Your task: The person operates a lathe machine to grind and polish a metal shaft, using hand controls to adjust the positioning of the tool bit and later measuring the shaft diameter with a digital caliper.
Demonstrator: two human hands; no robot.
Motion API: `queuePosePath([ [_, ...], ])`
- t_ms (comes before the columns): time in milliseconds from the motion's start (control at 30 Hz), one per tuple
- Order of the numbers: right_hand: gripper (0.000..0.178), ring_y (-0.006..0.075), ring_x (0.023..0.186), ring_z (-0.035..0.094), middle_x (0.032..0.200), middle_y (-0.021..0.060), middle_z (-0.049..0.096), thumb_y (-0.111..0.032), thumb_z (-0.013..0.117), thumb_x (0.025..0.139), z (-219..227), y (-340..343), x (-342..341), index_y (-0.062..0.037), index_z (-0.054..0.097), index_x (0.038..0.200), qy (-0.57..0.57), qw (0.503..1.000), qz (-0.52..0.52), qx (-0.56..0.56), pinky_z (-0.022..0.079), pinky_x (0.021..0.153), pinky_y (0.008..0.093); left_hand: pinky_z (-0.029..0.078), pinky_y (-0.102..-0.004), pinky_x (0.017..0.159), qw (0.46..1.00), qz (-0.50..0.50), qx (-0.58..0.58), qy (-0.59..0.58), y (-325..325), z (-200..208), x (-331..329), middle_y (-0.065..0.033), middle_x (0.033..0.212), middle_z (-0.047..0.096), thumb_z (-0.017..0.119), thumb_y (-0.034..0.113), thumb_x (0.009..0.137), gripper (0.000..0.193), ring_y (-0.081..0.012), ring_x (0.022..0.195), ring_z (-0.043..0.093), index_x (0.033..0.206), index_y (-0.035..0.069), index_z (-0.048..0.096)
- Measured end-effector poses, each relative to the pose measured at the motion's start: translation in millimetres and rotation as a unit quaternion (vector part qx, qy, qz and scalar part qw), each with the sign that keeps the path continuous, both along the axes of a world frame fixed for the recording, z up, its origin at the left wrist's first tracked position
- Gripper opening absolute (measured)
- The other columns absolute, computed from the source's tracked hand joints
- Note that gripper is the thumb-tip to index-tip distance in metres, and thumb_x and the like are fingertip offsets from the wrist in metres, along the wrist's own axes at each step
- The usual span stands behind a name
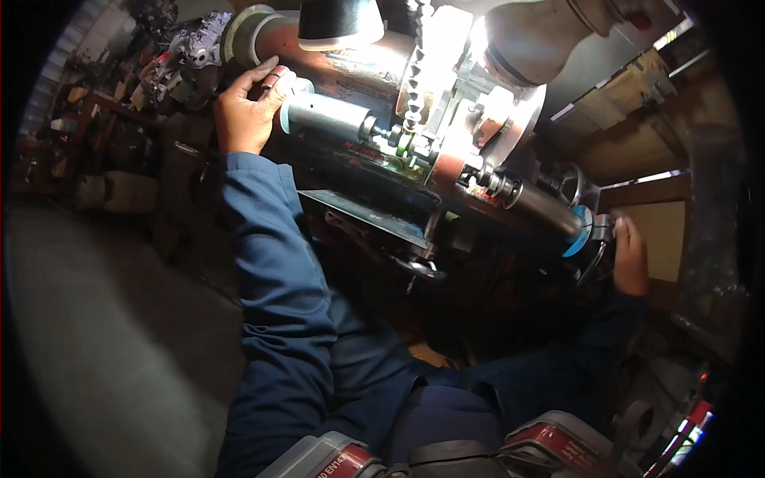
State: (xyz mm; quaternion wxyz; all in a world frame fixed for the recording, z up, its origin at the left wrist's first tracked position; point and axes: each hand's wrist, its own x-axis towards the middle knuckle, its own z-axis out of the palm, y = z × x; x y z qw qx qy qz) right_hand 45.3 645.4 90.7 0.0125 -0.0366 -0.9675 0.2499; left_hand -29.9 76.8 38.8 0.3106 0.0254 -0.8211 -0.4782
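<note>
A workshop machine carries a slim shaft with several round steps [398, 137] between two metal cylinders. My left hand [245, 118] is closed with thumb and fingers at the pale end piece [300, 86] of the grey left cylinder [331, 116]; a reddish band shows by its fingertips. At the far right end, my right hand [631, 259] grips a grey end fitting [603, 229], beside a blue ring [579, 231] on the darker right cylinder [546, 209]. Its inner fingers are partly hidden. A curved lever [591, 267] hangs just below that hand.
A black lamp shade [340, 24] hangs over the brightly lit machine, near a beaded vertical column [414, 72]. A handwheel [418, 268] sticks out at the machine's front. Metal parts [203, 40] are piled at the far left. Respirator filters [339, 458] show at the lower edge.
</note>
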Motion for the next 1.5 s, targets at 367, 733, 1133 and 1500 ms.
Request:
queuePosePath([
  [367,0.040,0.0360,0.121,0.052,0.129,0.0258,0.052,-0.015,0.033,0.100,-47.3,-35.9,47.5,0.0075,0.046,0.131,0.291,0.955,-0.033,0.041,0.037,0.103,0.0393,0.047,-0.0255,0.089,1.000,-0.017,0.022,-0.011,3.9,0.0,-0.6,-0.0087,0.113,0.068,0.075,0.015,0.082,0.030,-0.0102,0.099,0.061,0.107,0.000,0.069],
  [733,0.056,0.0340,0.117,0.052,0.128,0.0265,0.048,-0.039,0.030,0.103,-103.2,-19.0,48.6,0.0075,0.039,0.134,0.453,0.890,-0.044,0.025,0.041,0.098,0.0431,0.051,-0.0257,0.085,1.000,-0.001,0.007,0.003,3.5,-1.5,-2.2,-0.0074,0.102,0.072,0.077,0.011,0.078,0.034,-0.0099,0.093,0.065,0.110,0.001,0.069],
  [1133,0.058,0.0354,0.117,0.052,0.131,0.0265,0.047,-0.038,0.028,0.102,-119.1,-1.8,54.4,0.0093,0.035,0.135,0.498,0.855,-0.070,0.123,0.042,0.098,0.0438,0.048,-0.0252,0.089,1.000,-0.018,0.006,-0.013,-0.8,-5.2,-1.8,-0.0058,0.111,0.069,0.076,0.021,0.082,0.035,-0.0093,0.098,0.062,0.111,0.002,0.068],
  [1500,0.059,0.0368,0.116,0.053,0.130,0.0277,0.048,-0.038,0.026,0.103,-115.1,-15.4,49.3,0.0102,0.036,0.135,0.503,0.848,-0.049,0.159,0.042,0.098,0.0436,0.048,-0.0241,0.087,1.000,-0.018,0.001,-0.001,-3.1,-4.6,3.6,-0.0046,0.105,0.071,0.076,0.014,0.080,0.034,-0.0085,0.094,0.063,0.112,0.003,0.068],
])
